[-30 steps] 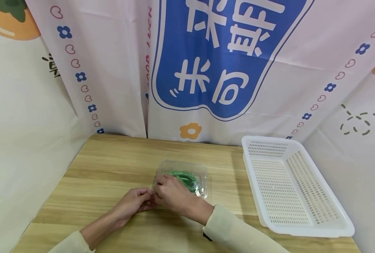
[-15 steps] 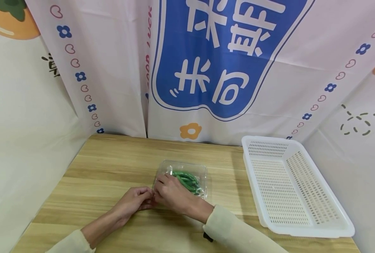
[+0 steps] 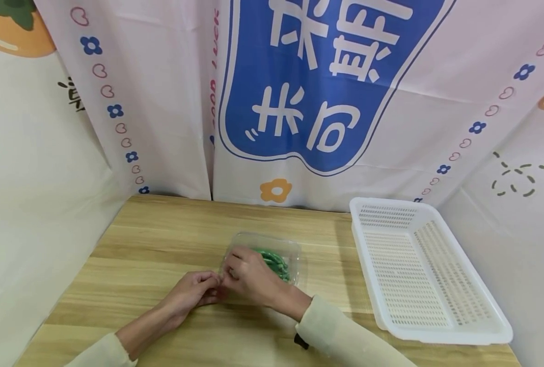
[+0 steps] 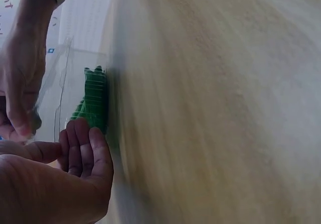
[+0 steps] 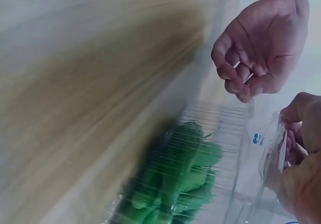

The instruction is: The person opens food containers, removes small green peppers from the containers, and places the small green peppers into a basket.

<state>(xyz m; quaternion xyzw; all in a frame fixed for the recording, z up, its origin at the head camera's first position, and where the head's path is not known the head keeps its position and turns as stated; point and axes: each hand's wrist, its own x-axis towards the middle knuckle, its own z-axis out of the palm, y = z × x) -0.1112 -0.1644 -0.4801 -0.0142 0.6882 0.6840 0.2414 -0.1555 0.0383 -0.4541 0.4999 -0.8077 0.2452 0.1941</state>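
Note:
A clear plastic box (image 3: pixel 292 244) sits on the table with several long green peppers (image 3: pixel 277 265) inside, also seen through its ribbed wall in the right wrist view. My left hand (image 3: pixel 190 296) pinches the box's near left corner between thumb and fingertips. Crossing over the box's left part, my right hand (image 3: pixel 250 278) hides some of the peppers. In the right wrist view, its thumb and fingers pinch a crumpled clear film (image 5: pixel 274 158) beside the box's rim.
A white slotted plastic basket (image 3: pixel 407 275) stands on the right of the wooden table (image 3: pixel 162 229). Printed curtains (image 3: pixel 175 127) hang behind the table and along both sides. A small dark object (image 3: pixel 301 341) shows under my right sleeve.
My right fingers have lifted slightly at the box's left corner, and the glints over the peppers have shifted and faded. My left hand stays at the corner.

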